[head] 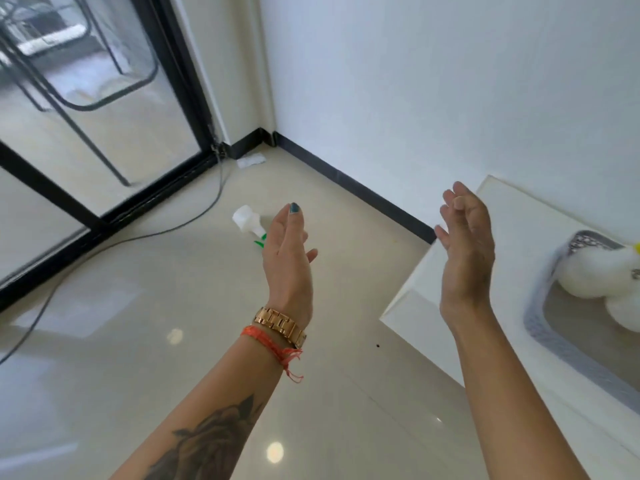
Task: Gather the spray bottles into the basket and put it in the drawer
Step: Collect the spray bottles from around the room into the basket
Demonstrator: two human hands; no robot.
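A white spray bottle (246, 220) with a green nozzle lies on its side on the glossy floor, partly hidden behind my left hand (289, 265). That hand is raised above the floor, fingers apart, holding nothing. My right hand (465, 251) is also up and open, over the corner of a white cabinet top (450, 289). A grey basket (547, 327) stands on that top at the right edge, with two white spray bottles (595, 275) lying inside, one with a yellow tip.
A black cable (145, 235) runs across the floor toward the corner. Black-framed glass doors (104, 133) fill the left side. A white wall with a dark baseboard (349, 183) runs behind. A scrap of white paper (251, 160) lies in the corner.
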